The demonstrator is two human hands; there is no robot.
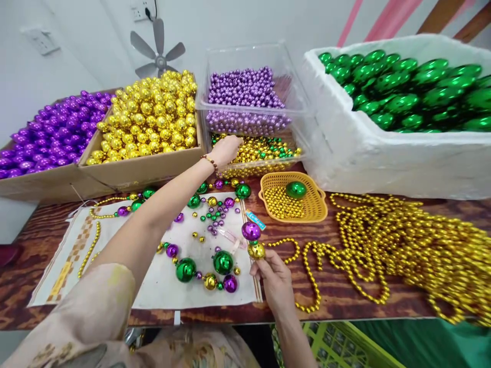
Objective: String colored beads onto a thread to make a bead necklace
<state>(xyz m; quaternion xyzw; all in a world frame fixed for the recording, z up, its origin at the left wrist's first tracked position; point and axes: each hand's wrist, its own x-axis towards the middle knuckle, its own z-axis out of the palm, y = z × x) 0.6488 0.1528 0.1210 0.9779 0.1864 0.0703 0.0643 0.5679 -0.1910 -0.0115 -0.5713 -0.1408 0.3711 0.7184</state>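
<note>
My left hand (227, 149) stretches into the lower clear plastic bin (261, 167) of small gold and green beads. Its fingers are curled together at the beads, and what they hold is hidden. On the right, my right hand (275, 278) pinches a large shiny gold bead (256, 250) at the end of a thin gold bead strand (289, 240). A small green bead and a big purple bead (251, 231) sit in line above it. Between my arms, a white cloth (164, 291) carries a curved string of large beads (185, 270) and several loose small ones.
Cardboard boxes of purple beads (57, 130) and gold beads (153, 112) stand at the back left. A foam box (383, 163) of large green beads is back right. An orange basket (322, 204) sits before the bins. Gold bead strands (422, 250) pile up right.
</note>
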